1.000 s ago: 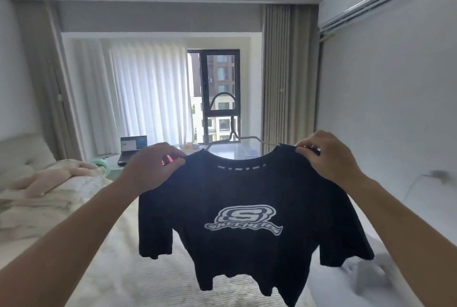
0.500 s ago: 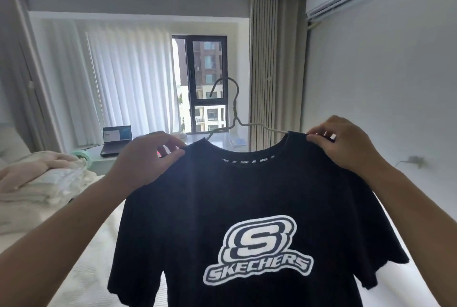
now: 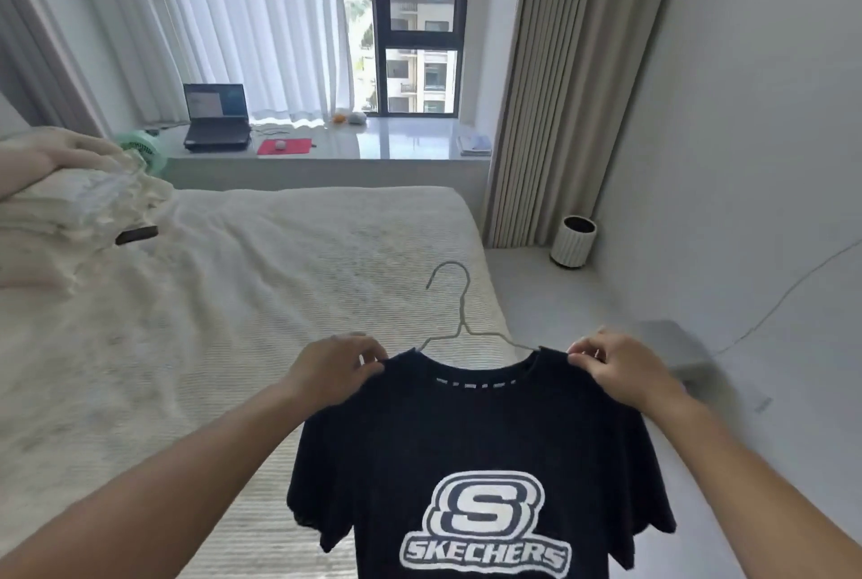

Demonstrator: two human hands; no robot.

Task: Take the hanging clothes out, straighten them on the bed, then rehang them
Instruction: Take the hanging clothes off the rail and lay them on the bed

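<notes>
Both hands hold a black T-shirt up by its shoulders. The left hand pinches the left shoulder seam with curled fingers, and the right hand pinches the right shoulder the same way. White lettering on the chest reads SKECHERS under a large S logo. The shirt is on a thin wire hanger, whose hook rises above the collar. It hangs in the air over the near right edge of the bed, which has a cream ribbed cover. A heap of pale bedding lies at the far left of the bed, with a small dark object beside it. Beyond the bed, a pale counter under the window carries an open laptop and a red mat. A small ribbed white bin stands on the floor by the beige curtain at right.
</notes>
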